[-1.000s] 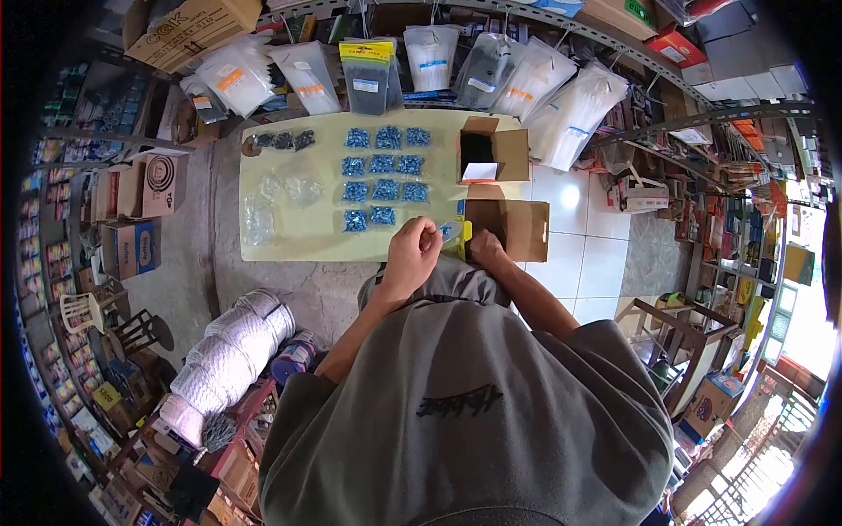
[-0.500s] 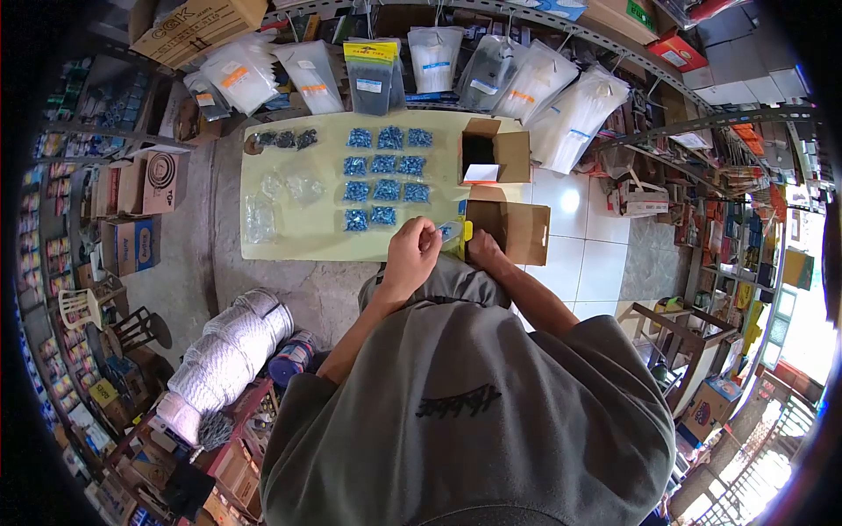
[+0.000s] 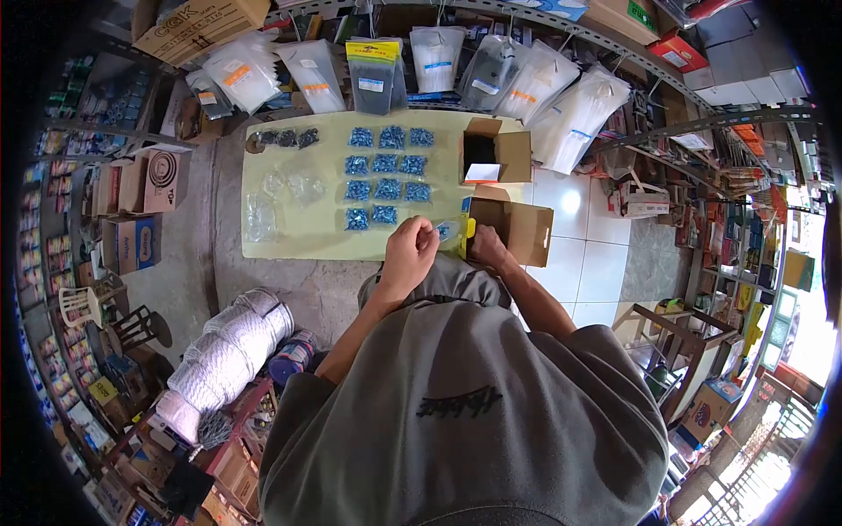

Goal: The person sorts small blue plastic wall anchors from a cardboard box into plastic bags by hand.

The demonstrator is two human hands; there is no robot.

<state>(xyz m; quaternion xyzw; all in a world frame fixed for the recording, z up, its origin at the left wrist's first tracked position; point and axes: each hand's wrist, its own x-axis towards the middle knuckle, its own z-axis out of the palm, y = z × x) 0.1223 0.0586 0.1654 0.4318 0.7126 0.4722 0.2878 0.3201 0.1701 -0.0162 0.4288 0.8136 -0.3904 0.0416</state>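
Note:
My left hand (image 3: 410,252) is closed on the edge of a small clear plastic bag (image 3: 450,230) with some blue pieces in it. The bag lies against the yellow and blue side of an open cardboard box (image 3: 529,235). My right hand (image 3: 488,245) reaches into that box with its fingers curled together; whatever they hold is hidden. Left of the box, several filled bags of blue pieces (image 3: 385,188) lie in rows on the pale yellow table (image 3: 307,232). The blue pieces are too small to name.
A second open box (image 3: 511,156) with dark contents stands behind the first. Clear empty bags (image 3: 261,217) and bags of black pieces (image 3: 287,138) lie at the table's left. Packs of cable ties (image 3: 372,77) hang along the far edge. A rope roll (image 3: 230,355) stands lower left.
My right hand has shifted slightly within the box, its fingers turning a little toward the left. My left hand stays nearly in place with the bag, which has tilted slightly.

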